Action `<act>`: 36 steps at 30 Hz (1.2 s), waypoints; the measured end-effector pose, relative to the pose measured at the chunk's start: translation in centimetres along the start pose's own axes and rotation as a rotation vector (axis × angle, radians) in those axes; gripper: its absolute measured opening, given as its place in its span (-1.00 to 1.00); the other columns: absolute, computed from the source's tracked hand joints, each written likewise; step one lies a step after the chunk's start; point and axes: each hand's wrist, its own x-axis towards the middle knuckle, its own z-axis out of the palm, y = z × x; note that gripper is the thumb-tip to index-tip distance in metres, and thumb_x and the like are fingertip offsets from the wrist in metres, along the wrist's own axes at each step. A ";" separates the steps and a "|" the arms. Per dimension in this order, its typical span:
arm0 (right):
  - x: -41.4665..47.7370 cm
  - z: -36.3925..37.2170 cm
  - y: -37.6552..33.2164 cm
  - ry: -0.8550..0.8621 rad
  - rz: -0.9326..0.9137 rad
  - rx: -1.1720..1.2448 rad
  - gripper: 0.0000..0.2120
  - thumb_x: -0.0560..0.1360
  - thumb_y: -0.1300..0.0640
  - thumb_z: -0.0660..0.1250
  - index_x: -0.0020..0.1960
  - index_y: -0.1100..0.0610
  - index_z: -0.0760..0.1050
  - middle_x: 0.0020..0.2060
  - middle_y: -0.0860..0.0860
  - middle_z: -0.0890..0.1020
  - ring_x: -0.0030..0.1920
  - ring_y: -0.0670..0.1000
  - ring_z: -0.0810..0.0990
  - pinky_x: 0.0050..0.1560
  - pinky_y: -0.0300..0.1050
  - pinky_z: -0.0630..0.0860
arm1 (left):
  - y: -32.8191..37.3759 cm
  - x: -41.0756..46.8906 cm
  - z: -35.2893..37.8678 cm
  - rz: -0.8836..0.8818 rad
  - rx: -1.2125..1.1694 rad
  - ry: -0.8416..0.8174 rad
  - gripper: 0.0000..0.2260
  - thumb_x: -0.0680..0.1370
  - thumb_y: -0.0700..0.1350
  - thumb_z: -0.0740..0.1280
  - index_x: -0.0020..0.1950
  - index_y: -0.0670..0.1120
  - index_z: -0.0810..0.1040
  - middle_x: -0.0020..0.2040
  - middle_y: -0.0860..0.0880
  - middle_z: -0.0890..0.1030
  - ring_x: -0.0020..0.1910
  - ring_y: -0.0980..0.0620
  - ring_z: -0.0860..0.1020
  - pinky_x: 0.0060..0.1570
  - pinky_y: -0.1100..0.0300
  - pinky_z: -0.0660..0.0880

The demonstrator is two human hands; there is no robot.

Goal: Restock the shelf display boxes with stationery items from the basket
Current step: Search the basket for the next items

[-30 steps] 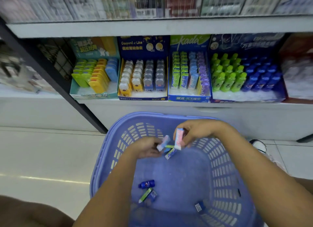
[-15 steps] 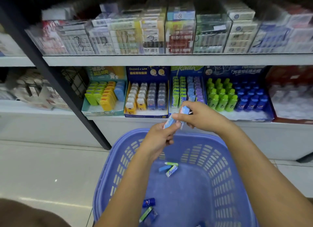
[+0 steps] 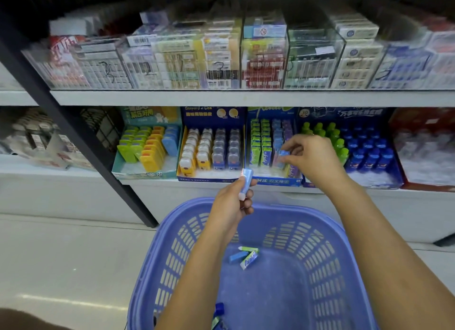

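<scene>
**Blue eraser going into its row**

The right hand [image 3: 312, 157] reaches over the front lip of the box [image 3: 278, 181], third from the left on the lower shelf. Its thumb and fingertips are pinched on a blue eraser [image 3: 284, 154]. The eraser is held upright and lined up with the blue column, most likely so that it slides in face-out like the ones behind it. The fingertips are blurred, so I cannot tell whether it has touched the row or hangs just above it.

The left hand [image 3: 230, 209] waits lower down, between the box and the basket [image 3: 295, 210]. Its fingers are curled round a second eraser [image 3: 246, 182], which stands on end and points up towards the shelf. Holding it there looks like a way to keep the next piece within easy reach.

Three loose erasers [image 3: 246, 255] lie together on the basket floor, under the left forearm. A few more small items [image 3: 219, 310] lie near the bottom edge of the view, so the restocking seems to have some way to go.

The green columns in the box look full to the front, while the blue and purple ones seem to have room.
</scene>
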 end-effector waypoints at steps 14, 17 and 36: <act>1.6 -0.4 0.0 -0.087 -0.007 -0.195 -0.82 0.36 0.11 0.50 -0.04 0.10 0.69 -0.06 0.08 0.63 -0.05 0.00 0.51 -0.02 -0.15 0.44 | 0.2 0.0 -0.2 0.076 0.161 -0.012 -0.77 0.64 -0.10 0.18 0.15 -0.13 0.58 -0.11 -0.05 0.48 -0.22 0.11 0.46 -0.23 0.31 0.50; 1.0 -1.0 -0.7 -0.035 -0.026 -0.014 -0.80 0.36 0.08 0.51 -0.03 0.05 0.66 -0.15 0.03 0.57 -0.20 -0.06 0.46 -0.19 -0.20 0.39 | 0.0 0.2 -0.2 0.183 0.260 0.024 -0.82 0.60 -0.13 0.26 0.16 -0.13 0.56 -0.07 -0.02 0.58 -0.11 0.09 0.57 -0.16 0.35 0.53; -1.3 0.5 1.3 0.062 -0.074 -0.025 -0.87 0.35 0.14 0.51 -0.13 0.16 0.65 -0.19 0.02 0.66 -0.16 -0.07 0.50 -0.18 -0.29 0.33 | -2.5 2.0 1.4 0.620 1.256 -0.055 -0.47 0.58 -0.14 0.26 0.53 -0.05 0.17 0.53 0.02 0.19 0.54 0.06 0.03 0.47 0.20 0.03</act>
